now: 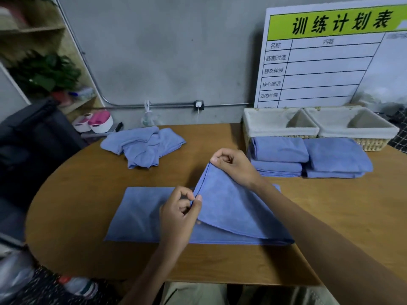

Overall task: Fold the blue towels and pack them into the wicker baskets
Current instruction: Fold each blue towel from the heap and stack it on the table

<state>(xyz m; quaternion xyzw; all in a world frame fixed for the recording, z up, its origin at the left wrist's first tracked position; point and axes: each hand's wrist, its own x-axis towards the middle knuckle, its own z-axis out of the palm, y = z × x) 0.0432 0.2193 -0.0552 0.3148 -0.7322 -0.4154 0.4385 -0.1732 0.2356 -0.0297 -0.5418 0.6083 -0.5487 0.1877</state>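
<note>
Now both hands [204,183] lift blue towel's [141,214] edge.

Head view, sole camera: worn at head height, facing forward and steeply down over the wooden table [77,216], near enough that both forearms fill the near edge; grey wall [165,51] closes the far side.

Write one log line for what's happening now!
fold underway | left hand, right hand pinch towel edge | baskets unfilled

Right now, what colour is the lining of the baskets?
Off-white cloth lining, clearest in the head view.
</note>
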